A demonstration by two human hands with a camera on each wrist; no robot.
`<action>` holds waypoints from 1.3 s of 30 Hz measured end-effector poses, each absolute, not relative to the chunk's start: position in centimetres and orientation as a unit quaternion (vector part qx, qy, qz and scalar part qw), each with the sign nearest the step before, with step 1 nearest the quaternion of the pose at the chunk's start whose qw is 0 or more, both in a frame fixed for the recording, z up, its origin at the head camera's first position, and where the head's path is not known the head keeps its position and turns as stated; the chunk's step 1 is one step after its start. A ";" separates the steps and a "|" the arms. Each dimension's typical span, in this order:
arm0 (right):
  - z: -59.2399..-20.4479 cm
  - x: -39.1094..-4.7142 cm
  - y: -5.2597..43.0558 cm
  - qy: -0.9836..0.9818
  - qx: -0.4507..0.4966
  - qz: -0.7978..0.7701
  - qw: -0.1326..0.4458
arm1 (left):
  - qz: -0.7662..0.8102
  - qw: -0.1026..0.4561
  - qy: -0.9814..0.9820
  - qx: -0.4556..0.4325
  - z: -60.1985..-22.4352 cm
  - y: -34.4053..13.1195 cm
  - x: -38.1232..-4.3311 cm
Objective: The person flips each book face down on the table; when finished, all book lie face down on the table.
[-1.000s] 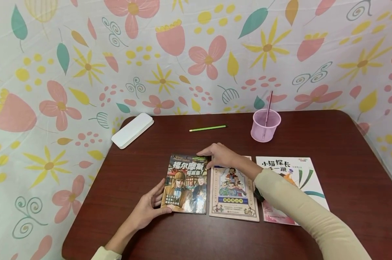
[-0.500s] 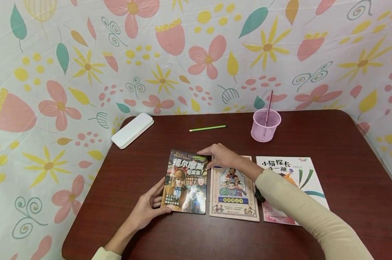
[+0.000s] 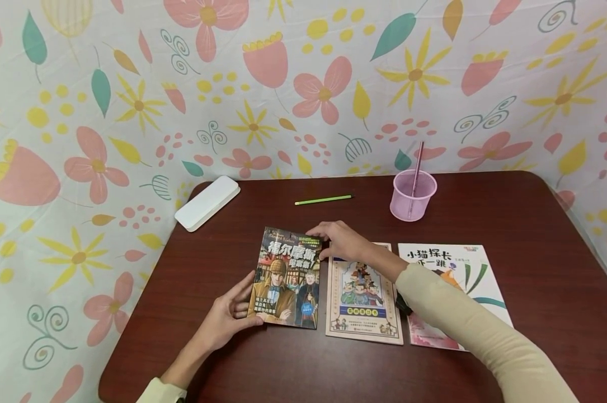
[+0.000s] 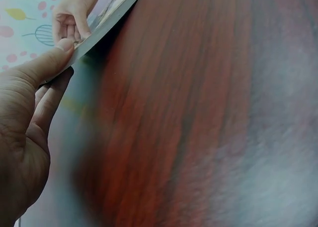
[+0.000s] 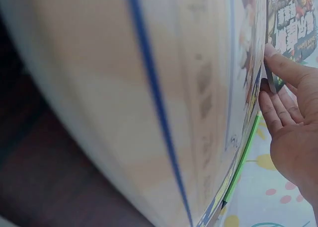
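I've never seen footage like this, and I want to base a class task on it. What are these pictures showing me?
There is no machine: these are a person's bare left hand and right hand. The wide view comes from a camera worn on the head, looking forward and down. The close-ups come from cameras worn on each wrist, so they look tilted and partly blurred.

On the dark red table are a beige book and a white book, both partly hidden by the right arm, plus a green pencil, a white case and a pink cup.

Both hands hold a dark-covered book: the left by its lower left edge, the right by its far right corner.
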State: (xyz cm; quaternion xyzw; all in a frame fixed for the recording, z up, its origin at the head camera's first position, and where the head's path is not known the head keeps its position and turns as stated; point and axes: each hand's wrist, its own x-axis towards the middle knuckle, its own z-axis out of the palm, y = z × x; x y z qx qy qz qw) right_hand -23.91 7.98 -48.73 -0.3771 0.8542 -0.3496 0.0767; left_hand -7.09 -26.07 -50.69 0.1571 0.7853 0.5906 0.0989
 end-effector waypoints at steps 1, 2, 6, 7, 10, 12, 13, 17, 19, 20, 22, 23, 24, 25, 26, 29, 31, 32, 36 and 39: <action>-48.7 -24.0 8.0 0.854 -0.376 -0.352 0.074 | 0.587 0.098 0.788 0.157 -50.6 -26.1 -7.2; -48.7 -24.0 8.0 0.854 -0.374 -0.354 0.071 | 0.584 0.096 0.791 0.158 -50.5 -26.2 -7.3; -48.3 -24.2 8.1 0.858 -0.360 -0.360 0.069 | 0.567 0.085 0.803 0.162 -49.9 -26.4 -7.8; -48.1 -24.3 8.1 0.859 -0.355 -0.362 0.070 | 0.561 0.080 0.807 0.163 -49.8 -26.4 -7.9; -47.7 -24.5 8.3 0.861 -0.337 -0.374 0.070 | 0.549 0.075 0.816 0.164 -49.4 -26.6 -8.4; -47.5 -24.6 8.4 0.863 -0.329 -0.378 0.066 | 0.537 0.073 0.824 0.165 -49.1 -26.7 -8.6; -47.4 -24.7 8.4 0.863 -0.325 -0.381 0.064 | 0.529 0.072 0.829 0.168 -48.9 -26.8 -8.8; -46.8 -24.9 8.7 0.863 -0.309 -0.395 0.060 | 0.490 0.054 0.848 0.192 -48.1 -27.1 -9.4; -46.4 -25.0 8.8 0.864 -0.296 -0.403 0.059 | 0.470 0.037 0.856 0.212 -47.8 -27.2 -9.8; -46.3 -25.0 8.9 0.864 -0.292 -0.406 0.057 | 0.460 0.027 0.859 0.221 -47.7 -27.3 -10.0; -46.0 -25.0 9.0 0.864 -0.283 -0.412 0.056 | 0.451 0.016 0.860 0.239 -47.3 -27.4 -10.3; -45.8 -25.0 9.0 0.863 -0.279 -0.417 0.056 | 0.447 0.011 0.860 0.245 -47.2 -27.5 -10.4; -45.6 -25.0 9.1 0.861 -0.275 -0.423 0.057 | 0.444 0.006 0.860 0.252 -47.1 -27.6 -10.6; -45.4 -25.0 9.1 0.859 -0.271 -0.430 0.058 | 0.441 0.001 0.860 0.258 -46.9 -27.6 -10.7; -45.2 -25.0 9.2 0.856 -0.267 -0.438 0.059 | 0.440 -0.004 0.860 0.260 -46.8 -27.7 -10.8; -44.6 -24.8 9.5 0.847 -0.253 -0.464 0.062 | 0.433 -0.027 0.861 0.265 -46.5 -27.8 -11.1; -44.2 -24.8 9.6 0.840 -0.243 -0.481 0.062 | 0.428 -0.045 0.863 0.265 -46.3 -27.9 -11.3; -44.0 -24.7 9.7 0.838 -0.239 -0.487 0.062 | 0.428 -0.052 0.863 0.264 -46.2 -27.9 -11.4; -43.4 -24.7 9.9 0.828 -0.220 -0.512 0.061 | 0.426 -0.076 0.862 0.264 -46.0 -28.1 -11.7; -43.1 -24.6 10.1 0.808 -0.204 -0.549 0.070 | 0.429 -0.092 0.859 0.266 -45.8 -28.2 -11.7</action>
